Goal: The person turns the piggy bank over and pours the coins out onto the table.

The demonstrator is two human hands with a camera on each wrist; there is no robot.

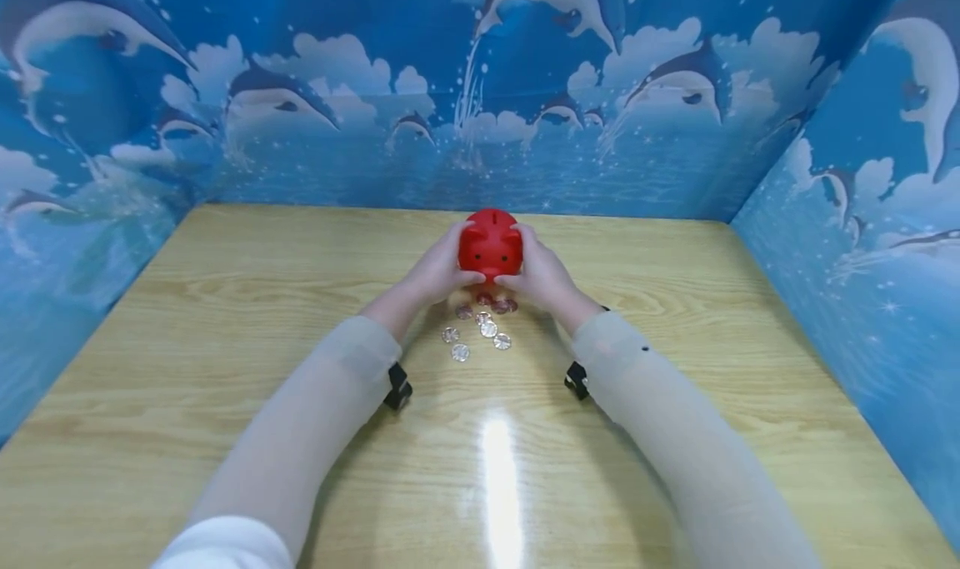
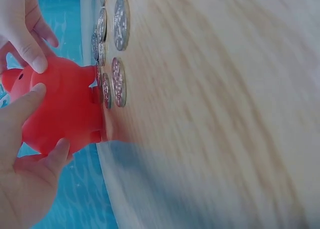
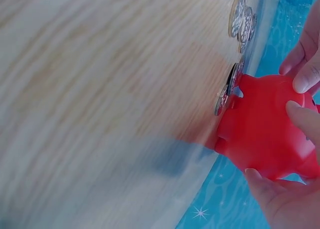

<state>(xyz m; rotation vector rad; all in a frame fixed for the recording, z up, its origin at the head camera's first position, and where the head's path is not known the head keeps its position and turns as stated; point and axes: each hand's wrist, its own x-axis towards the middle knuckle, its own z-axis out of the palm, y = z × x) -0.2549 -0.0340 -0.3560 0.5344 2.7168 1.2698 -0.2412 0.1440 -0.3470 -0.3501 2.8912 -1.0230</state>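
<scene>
A red piggy bank (image 1: 491, 248) with a slot on top stands near the back of the wooden table, its face toward me. My left hand (image 1: 442, 265) grips its left side, thumb at the front; my right hand (image 1: 544, 271) grips the right side the same way. In the left wrist view the piggy bank (image 2: 62, 106) has its feet at the table surface, among coins (image 2: 119, 81). Several silvery coins (image 1: 488, 329) lie loose just in front of it, some overlapping. The right wrist view shows more coins (image 3: 237, 16) beside the piggy bank (image 3: 265, 126).
The light wooden table (image 1: 300, 302) reaches back to a blue dolphin-print cloth (image 1: 337, 136), which also covers both sides. A bright light reflection (image 1: 500, 486) lies on the tabletop between my forearms. Black wrist devices (image 1: 397, 387) sit under both sleeves.
</scene>
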